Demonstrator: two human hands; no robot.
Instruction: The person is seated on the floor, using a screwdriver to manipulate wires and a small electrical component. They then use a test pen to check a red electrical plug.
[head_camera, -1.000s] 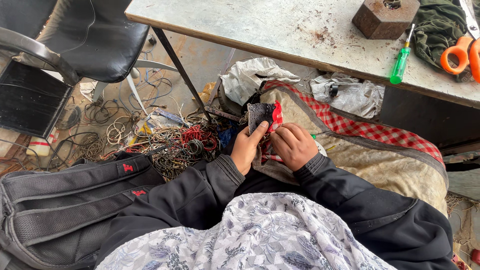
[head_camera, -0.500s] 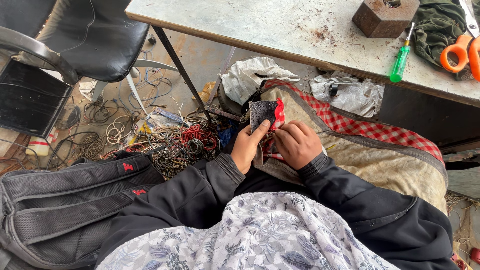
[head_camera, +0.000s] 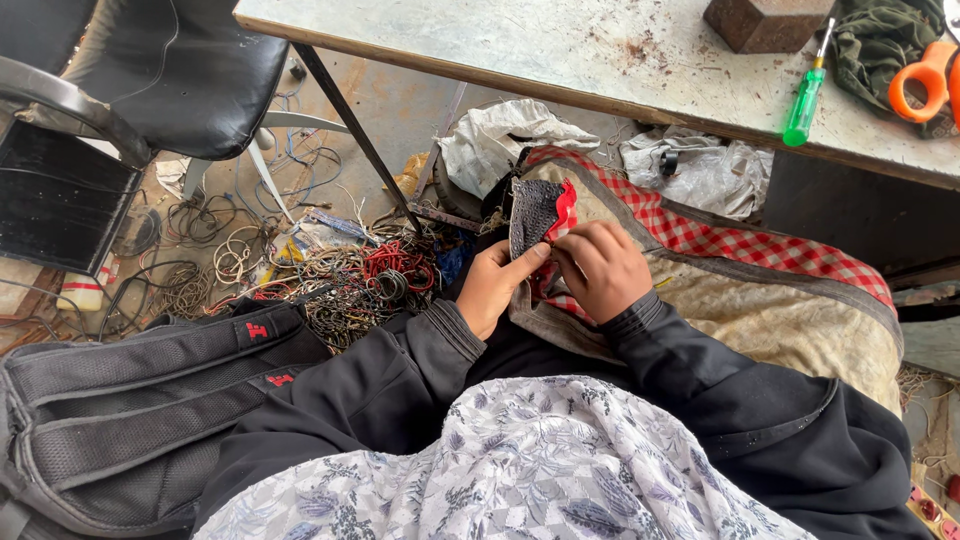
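My left hand (head_camera: 492, 288) and my right hand (head_camera: 605, 270) both grip a small dark mesh flap with a red edge (head_camera: 537, 212), held upright between them. The flap belongs to a worn beige bag with red checked trim (head_camera: 760, 290) that lies across my lap. My left thumb presses the flap's lower edge; my right fingers pinch it from the right. Black sleeves cover both arms, and a grey floral cloth (head_camera: 520, 470) lies over my front.
A black backpack (head_camera: 120, 410) lies at lower left. Tangled wires (head_camera: 350, 280) cover the floor beside a black chair (head_camera: 150, 70). A table (head_camera: 560, 50) above carries a green screwdriver (head_camera: 805, 100), orange scissors (head_camera: 925, 75), a brown block (head_camera: 765, 20) and green cloth.
Both hands have stayed on the flap; they and the flap shifted slightly up and right in view, and the fingers have regripped a little.
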